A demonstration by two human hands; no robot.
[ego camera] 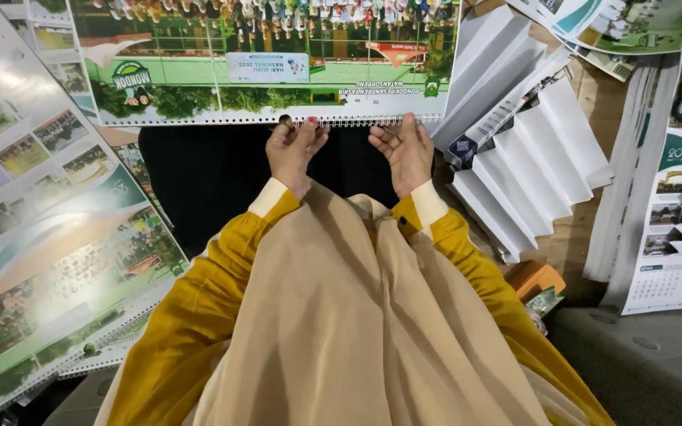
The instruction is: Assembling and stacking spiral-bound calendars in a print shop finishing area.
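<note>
Printed calendar sheets crowd the desk [578, 237]. Both hands, left hand [292, 150] and right hand [404, 150], pinch the wire spiral binding [349, 121] of a green calendar [278, 79]; seating the coil looks underway, needing even pressure along it.

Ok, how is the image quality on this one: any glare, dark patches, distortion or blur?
Head view: strong white glare on the glossy calendar sheets at upper left, washing out their print; the black surface under the hands is a near-featureless dark patch; straight edges bow toward the frame's borders, a wide-angle effect; left hand, right hand and the wire binding are sharp, with no evident motion blur.
</note>
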